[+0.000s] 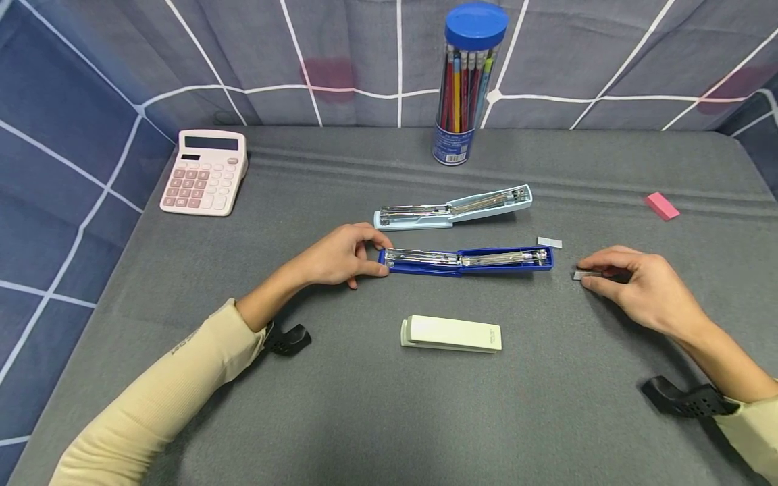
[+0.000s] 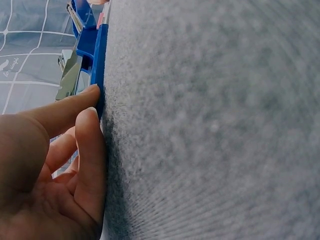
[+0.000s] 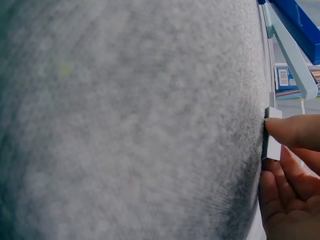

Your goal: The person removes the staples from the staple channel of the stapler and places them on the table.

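A person in ribbed, pale-yellow sleeves (image 1: 164, 385) works over a matt grey surface (image 1: 340, 418), its weave grainy in the wrist views. Nearest lies a closed, pale-green stapler (image 1: 452, 334), a smooth rounded bar. Beyond it, the right hand (image 1: 644, 283) pinches a small, straight-edged grey staple strip (image 1: 578, 275) between thumb and fingers, just off the right end of the blue stapler (image 1: 464, 262). That stapler lies hinged open and nearly flat, shiny metal channels set in glossy blue shells; the left hand (image 1: 346, 256) grips its left end, thumb on the near side and fingertips on the far. A second strip (image 1: 550, 242) lies just behind its right end. Farther back are a light-blue stapler (image 1: 452, 209), also opened out, a pink block (image 1: 662, 206), a pink-and-white calculator (image 1: 203, 173) with rounded corners, and a clear, blue-lidded cylinder (image 1: 467, 88) of pencils before creased, white-lined cloth (image 1: 352, 54).
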Action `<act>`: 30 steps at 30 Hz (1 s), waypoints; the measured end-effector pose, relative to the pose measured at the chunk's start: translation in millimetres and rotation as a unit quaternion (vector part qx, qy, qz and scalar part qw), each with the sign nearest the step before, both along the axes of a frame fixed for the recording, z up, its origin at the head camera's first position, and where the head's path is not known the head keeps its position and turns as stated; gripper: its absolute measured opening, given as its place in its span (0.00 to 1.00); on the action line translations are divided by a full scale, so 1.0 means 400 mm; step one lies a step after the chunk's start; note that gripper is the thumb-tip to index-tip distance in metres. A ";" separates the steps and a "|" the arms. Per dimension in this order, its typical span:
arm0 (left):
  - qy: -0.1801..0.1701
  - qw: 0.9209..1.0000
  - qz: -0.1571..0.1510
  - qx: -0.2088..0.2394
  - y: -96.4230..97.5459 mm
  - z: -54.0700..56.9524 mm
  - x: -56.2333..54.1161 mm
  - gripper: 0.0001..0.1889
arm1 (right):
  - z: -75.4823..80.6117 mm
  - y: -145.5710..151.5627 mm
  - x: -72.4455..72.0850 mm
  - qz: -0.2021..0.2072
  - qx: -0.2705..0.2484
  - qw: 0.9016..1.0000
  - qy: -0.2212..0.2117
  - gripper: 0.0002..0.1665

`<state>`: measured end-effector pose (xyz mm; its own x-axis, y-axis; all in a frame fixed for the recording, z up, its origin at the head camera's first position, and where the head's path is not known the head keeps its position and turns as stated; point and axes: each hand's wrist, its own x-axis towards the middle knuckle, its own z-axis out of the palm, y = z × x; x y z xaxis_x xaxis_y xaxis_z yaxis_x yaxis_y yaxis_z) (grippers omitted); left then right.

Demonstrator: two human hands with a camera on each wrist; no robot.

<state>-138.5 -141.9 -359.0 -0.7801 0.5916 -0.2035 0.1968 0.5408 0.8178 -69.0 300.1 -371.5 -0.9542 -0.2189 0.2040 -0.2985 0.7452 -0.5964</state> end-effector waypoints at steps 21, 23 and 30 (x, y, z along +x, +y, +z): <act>0.002 1.000 -0.003 0.007 0.001 0.000 0.001 0.17 | 0.005 0.005 0.003 0.015 0.025 1.000 0.009 0.13; 0.003 1.000 -0.004 0.008 0.001 0.001 0.002 0.16 | 0.006 0.006 0.004 0.018 0.025 0.999 0.008 0.13; 0.005 1.000 -0.004 0.007 -0.002 -0.002 0.001 0.16 | 0.005 0.008 0.000 0.028 0.027 0.999 0.015 0.14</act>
<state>-138.1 -142.5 -359.8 -0.7777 0.6002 -0.1870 0.2092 0.5275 0.8234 -68.9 303.2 -369.6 -0.9334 -0.2836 0.2197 -0.3586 0.7569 -0.5464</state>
